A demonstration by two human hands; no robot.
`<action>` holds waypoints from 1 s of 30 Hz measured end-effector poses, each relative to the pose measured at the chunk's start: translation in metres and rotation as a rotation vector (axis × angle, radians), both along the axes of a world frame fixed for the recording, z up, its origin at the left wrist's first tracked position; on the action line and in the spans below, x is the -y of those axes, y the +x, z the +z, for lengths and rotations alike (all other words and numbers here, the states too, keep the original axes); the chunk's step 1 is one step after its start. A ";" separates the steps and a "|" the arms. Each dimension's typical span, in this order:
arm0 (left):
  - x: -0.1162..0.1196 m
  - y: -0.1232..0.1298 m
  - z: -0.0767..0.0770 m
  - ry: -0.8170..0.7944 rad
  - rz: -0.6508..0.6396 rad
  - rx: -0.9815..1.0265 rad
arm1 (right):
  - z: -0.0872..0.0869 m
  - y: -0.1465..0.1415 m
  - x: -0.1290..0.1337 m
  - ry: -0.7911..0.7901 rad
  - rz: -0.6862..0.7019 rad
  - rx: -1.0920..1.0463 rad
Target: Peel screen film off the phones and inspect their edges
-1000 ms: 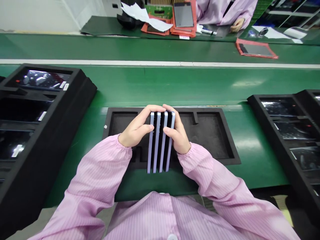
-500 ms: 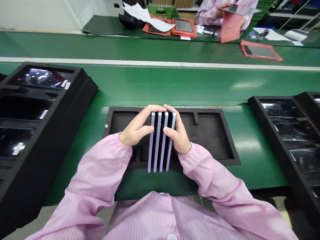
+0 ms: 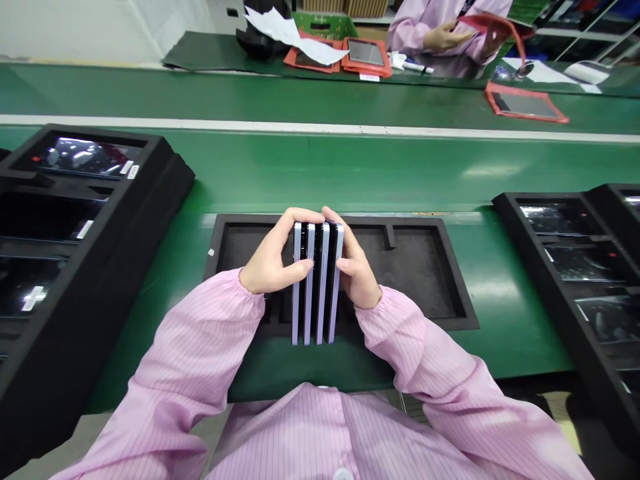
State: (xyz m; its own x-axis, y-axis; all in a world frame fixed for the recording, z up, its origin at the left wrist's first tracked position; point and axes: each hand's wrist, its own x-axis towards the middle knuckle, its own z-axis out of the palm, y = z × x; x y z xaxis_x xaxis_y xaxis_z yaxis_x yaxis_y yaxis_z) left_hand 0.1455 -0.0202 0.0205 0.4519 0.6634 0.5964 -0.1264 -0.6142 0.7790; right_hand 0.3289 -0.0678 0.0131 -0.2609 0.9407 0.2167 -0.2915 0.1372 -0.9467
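Note:
Several smartphones (image 3: 309, 300) with pale purple-blue edges stand on edge side by side, with dark gaps between them. My left hand (image 3: 274, 257) grips the row from the left, its fingers over the far ends and its thumb across the near-left edges. From the right, my right hand (image 3: 356, 263) wraps the outermost phone, with the thumb on its top edge. Beneath the phones lies a black foam tray (image 3: 463, 293) with recessed compartments; the hands and phones hide its middle.
A stack of black foam trays (image 3: 150, 220) holding dark-screened phones rises at my left. More loaded trays (image 3: 545, 280) stand at the right. Across the green bench (image 3: 400, 167), a co-worker's hand (image 3: 445, 37) is near red sleeves; another red sleeve with a device (image 3: 527, 103) lies beyond the white strip.
The row of phones has shifted slightly left and straightened. My left thumb reaches further across the edges, and my right thumb has drawn back to the right. The co-worker's hands have moved.

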 end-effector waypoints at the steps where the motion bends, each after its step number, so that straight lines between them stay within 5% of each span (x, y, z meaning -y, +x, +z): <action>1: 0.001 0.001 0.000 -0.002 0.014 0.000 | 0.000 0.000 0.000 0.001 -0.001 0.003; 9: 0.009 0.011 0.007 -0.032 0.154 0.031 | 0.003 0.001 0.001 -0.015 -0.023 0.072; 16: 0.008 0.011 0.003 -0.146 0.093 0.121 | 0.004 0.000 0.003 0.002 -0.023 0.071; 22: 0.006 0.007 0.002 -0.078 -0.001 0.101 | 0.006 0.001 0.004 0.011 -0.045 0.122; 30: 0.006 0.007 0.003 -0.018 0.033 0.076 | 0.011 -0.001 0.004 0.021 -0.063 0.098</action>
